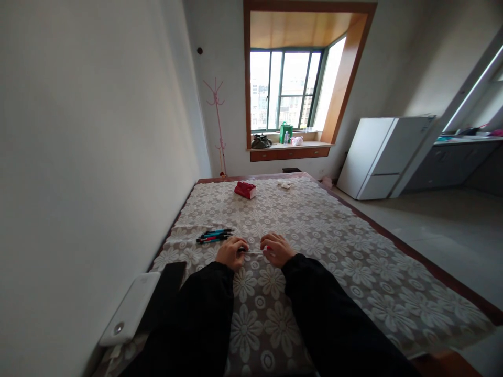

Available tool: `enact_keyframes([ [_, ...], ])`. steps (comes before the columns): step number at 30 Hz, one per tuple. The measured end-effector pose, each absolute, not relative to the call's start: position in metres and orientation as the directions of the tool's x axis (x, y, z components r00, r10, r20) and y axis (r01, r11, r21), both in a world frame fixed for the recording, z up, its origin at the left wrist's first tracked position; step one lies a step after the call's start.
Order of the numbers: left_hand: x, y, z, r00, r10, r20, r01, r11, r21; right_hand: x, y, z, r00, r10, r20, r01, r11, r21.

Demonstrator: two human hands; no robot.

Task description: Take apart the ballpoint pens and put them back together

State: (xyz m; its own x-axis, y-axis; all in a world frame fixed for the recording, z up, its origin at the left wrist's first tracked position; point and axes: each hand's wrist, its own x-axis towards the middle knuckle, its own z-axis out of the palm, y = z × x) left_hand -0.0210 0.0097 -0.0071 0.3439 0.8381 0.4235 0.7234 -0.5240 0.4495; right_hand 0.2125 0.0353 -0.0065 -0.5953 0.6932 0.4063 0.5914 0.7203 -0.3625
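Left hand [231,252], right hand [277,249] closed, pinching opposite ends of thin pen [253,252].

Lacy cloth tablecover [314,220], seemingly matt

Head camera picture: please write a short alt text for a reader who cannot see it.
Two hands, the left hand and the right hand, hold a thin pen between them over a table with a flowered lace cloth. More pens lie to the left, a red box farther back.
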Motion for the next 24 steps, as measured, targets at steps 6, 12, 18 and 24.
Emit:
enact_keyframes([
  [6, -0.021, 0.010, -0.010, 0.292, 0.864, 0.411, 0.788, -0.461, 0.409, 0.208, 0.034, -0.015, -0.648, 0.674, 0.355, 0.565, 0.738, -0.370],
  [12, -0.021, 0.010, -0.011, 0.303, 0.872, 0.384, 0.789, -0.456, 0.413, 0.208, 0.037, -0.020, -0.641, 0.673, 0.369, 0.551, 0.738, -0.390],
  [18, -0.022, 0.012, -0.014, 0.271, 0.884, 0.381, 0.801, -0.426, 0.419, 0.207, 0.038, -0.022, -0.632, 0.681, 0.370, 0.550, 0.731, -0.405],
  [24, -0.020, 0.011, -0.010, 0.278, 0.882, 0.380, 0.789, -0.435, 0.433, 0.209, 0.037, -0.020, -0.633, 0.668, 0.391, 0.540, 0.743, -0.396],
])
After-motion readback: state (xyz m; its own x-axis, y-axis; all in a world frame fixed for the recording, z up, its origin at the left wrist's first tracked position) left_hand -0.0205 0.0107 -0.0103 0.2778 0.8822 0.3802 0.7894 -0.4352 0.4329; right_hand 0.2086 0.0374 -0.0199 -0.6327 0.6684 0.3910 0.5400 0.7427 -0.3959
